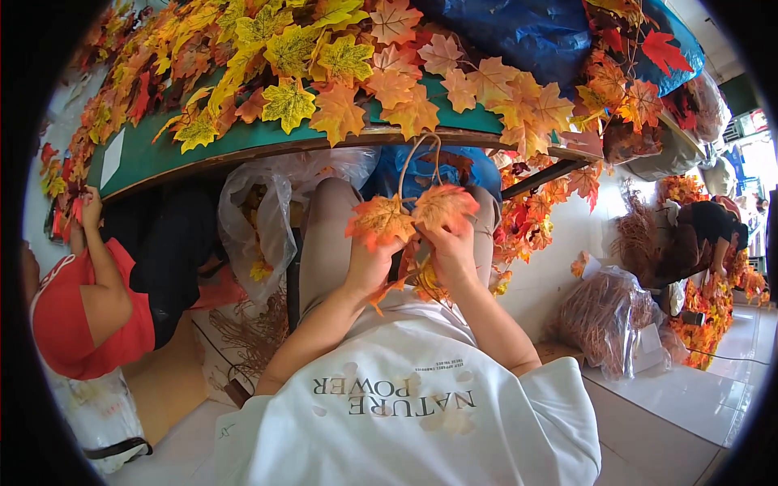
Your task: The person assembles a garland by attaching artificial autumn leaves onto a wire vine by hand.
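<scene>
Above my lap, my left hand (371, 266) and my right hand (450, 253) are closed close together on an artificial maple leaf garland. An orange leaf (381, 220) spreads over the fingers of my left hand, and a second orange leaf (444, 209) over those of my right. The leaves hide most of my fingertips. From between the two leaves a thin tan stem (401, 172) loops up toward the table edge. More orange and yellow leaves (428, 278) of the garland hang below and between my hands, against my shirt.
A green-topped table (267, 139) heaped with yellow and orange leaf garlands (324, 61) stands ahead. Blue plastic bags (519, 36) lie on it. Clear bags (263, 202) hang below. At left sits a person in red (97, 312); at right, a bag of brown stems (604, 320) and another person (705, 235).
</scene>
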### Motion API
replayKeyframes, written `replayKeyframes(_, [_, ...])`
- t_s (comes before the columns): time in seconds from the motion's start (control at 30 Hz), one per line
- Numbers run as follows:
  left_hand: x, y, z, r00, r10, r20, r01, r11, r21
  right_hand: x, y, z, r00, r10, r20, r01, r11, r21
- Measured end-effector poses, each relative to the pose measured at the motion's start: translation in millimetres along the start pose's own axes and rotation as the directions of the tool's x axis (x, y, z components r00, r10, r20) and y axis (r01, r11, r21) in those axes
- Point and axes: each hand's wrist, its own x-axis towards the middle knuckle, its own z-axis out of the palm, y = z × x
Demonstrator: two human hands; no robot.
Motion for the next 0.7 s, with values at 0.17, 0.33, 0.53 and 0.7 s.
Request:
replayKeyframes(0.17, [0.8,22.8,16.2,0.989,-0.141,-0.046,0.129,0.972,-0.196,-1.1,-1.2,4.3,0.976,0.2,-0.088,-0.187,0.973,0.137])
replayKeyframes(0.33, [5.9,18.2,19.2,0.994,-0.103,-0.044,0.089,0.962,-0.257,-2.8,0.4,7.4,0.953,0.293,-0.076,-0.263,0.925,0.276])
replayKeyframes(0.53, [6.4,17.3,18.9,0.986,-0.156,-0.051,0.138,0.957,-0.255,-4.3,2.1,4.8,0.958,0.283,-0.046,-0.269,0.941,0.204])
replayKeyframes(0.7, [6.7,15.8,18.6,0.988,-0.149,-0.047,0.132,0.957,-0.26,-6.1,5.9,4.2,0.963,0.258,-0.079,-0.244,0.956,0.161])
